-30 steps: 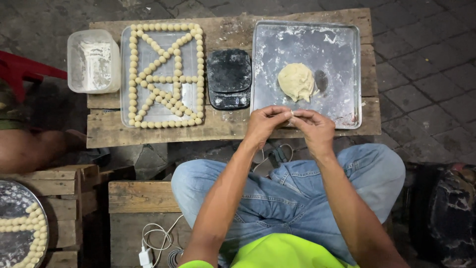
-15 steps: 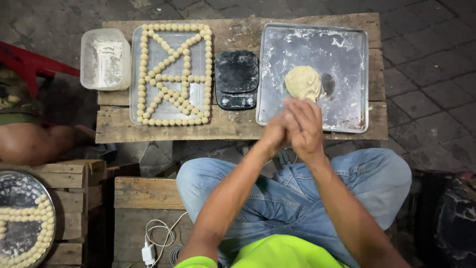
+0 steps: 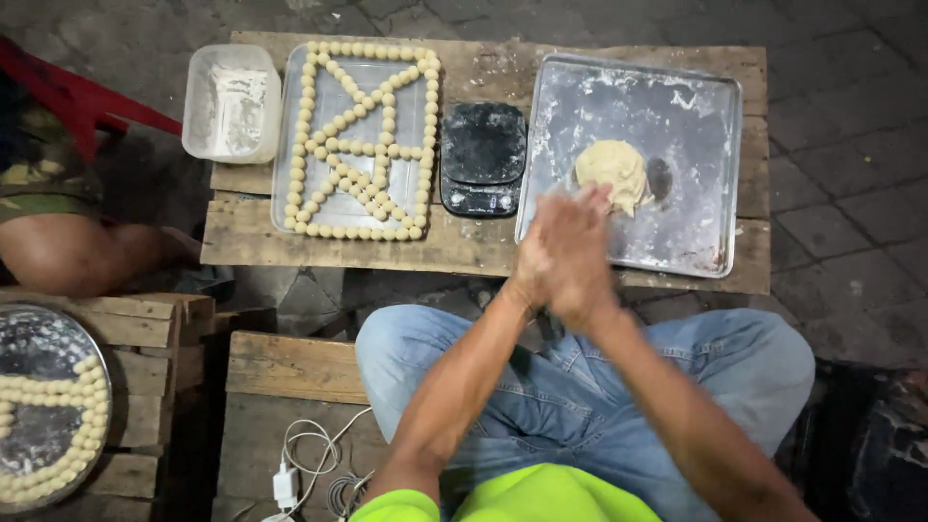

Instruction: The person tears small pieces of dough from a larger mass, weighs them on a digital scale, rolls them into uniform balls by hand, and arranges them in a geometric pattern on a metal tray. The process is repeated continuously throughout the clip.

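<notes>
Left hand (image 3: 534, 266) and right hand (image 3: 578, 253) pressed palm to palm, blurred, over near edge of flour-dusted square metal tray (image 3: 698, 232).
Fingers flat together; can't tell what's between. Pale dough lump (image 3: 612, 174) on tray at 1 o'clock; black digital scale (image 3: 483, 158) on wooden plank tabletop (image 3: 464, 246) at 10.

Hard light from above falls on the middle of the frame, and the floured metal tray (image 3: 667, 126) at upper right throws back a pale sheen. The corners sink into dimness, darkest at lower right. The hands (image 3: 565, 256) at centre are smeared by motion blur, while the table (image 3: 483, 246) planks stay sharp. Straight edges bow slightly toward the borders.
</notes>
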